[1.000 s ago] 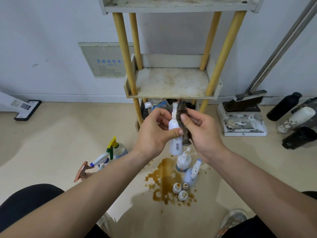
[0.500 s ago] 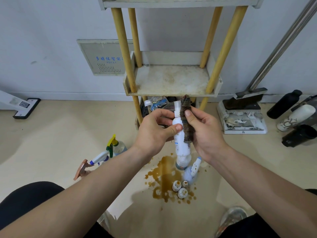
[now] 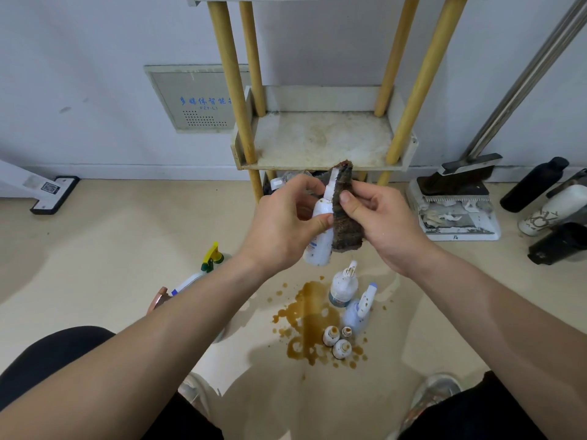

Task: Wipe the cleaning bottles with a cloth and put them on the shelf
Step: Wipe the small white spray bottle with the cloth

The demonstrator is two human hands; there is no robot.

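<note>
My left hand [image 3: 282,223] grips a white spray bottle [image 3: 319,246] in front of the shelf, nozzle pointing up. My right hand [image 3: 381,220] pinches a dark brown cloth [image 3: 346,214] and presses it against the bottle's right side and neck. Below on the floor stand two stained white bottles [image 3: 343,285] and three small round ones [image 3: 337,341] in a brown spill [image 3: 305,325]. The shelf's middle tray [image 3: 320,138] is dirty and holds nothing.
A spray bottle with a yellow-green trigger [image 3: 211,258] lies on the floor to the left. A dustpan with a broom [image 3: 457,204] sits to the right, beside dark and white flasks [image 3: 552,204]. Clutter fills the bottom shelf behind my hands.
The cloth has slid along the bottle's side while my left hand kept its grip; the bottle now tilts a little, its base lower and to the left.
</note>
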